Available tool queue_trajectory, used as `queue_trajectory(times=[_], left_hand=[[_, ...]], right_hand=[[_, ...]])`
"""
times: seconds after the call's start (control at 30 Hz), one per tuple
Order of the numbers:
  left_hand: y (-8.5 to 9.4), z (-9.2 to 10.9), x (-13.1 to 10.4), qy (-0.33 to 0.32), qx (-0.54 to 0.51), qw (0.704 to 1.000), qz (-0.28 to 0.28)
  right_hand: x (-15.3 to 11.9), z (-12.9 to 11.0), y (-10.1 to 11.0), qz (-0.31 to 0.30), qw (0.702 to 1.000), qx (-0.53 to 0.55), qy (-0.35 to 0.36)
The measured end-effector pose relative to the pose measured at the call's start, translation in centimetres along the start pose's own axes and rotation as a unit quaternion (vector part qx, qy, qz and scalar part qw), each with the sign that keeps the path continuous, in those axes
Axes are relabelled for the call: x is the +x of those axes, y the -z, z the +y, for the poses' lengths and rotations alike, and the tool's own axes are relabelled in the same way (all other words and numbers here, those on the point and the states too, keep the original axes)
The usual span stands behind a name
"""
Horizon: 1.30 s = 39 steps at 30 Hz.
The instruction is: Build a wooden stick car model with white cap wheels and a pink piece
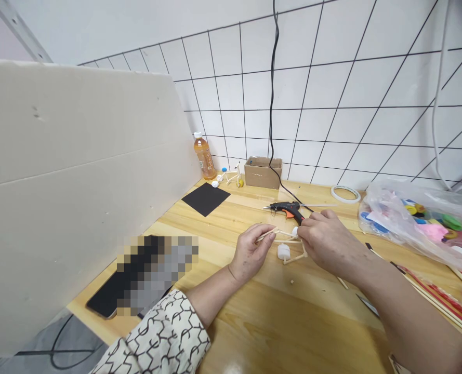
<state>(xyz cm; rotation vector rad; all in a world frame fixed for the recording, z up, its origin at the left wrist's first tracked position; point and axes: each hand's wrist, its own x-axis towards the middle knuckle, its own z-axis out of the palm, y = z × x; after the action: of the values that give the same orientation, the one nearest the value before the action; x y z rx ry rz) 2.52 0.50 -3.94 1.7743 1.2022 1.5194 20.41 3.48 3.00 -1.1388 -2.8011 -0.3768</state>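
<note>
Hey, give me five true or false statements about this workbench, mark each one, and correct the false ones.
1. The left hand holds part of a stick frame. True.
2. The glue gun lies on the table, its nozzle pointing to the picture's left. True.
3. The right hand is far from the stick frame. False: it is at the frame's right end in the picture.
4. The bottle stands left of the cardboard box in the picture. True.
5. The black sheet is inside the cardboard box. False: it lies flat on the table.
</note>
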Motion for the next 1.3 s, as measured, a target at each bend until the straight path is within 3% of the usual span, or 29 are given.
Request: queue_trajectory(times=[1.3], left_hand=[[0.38,-0.21,0.06,-0.085,0.066,0.994,-0.002]], right_hand=[[0.15,0.14,0.16,-0.024,1.000,0.001,0.006]])
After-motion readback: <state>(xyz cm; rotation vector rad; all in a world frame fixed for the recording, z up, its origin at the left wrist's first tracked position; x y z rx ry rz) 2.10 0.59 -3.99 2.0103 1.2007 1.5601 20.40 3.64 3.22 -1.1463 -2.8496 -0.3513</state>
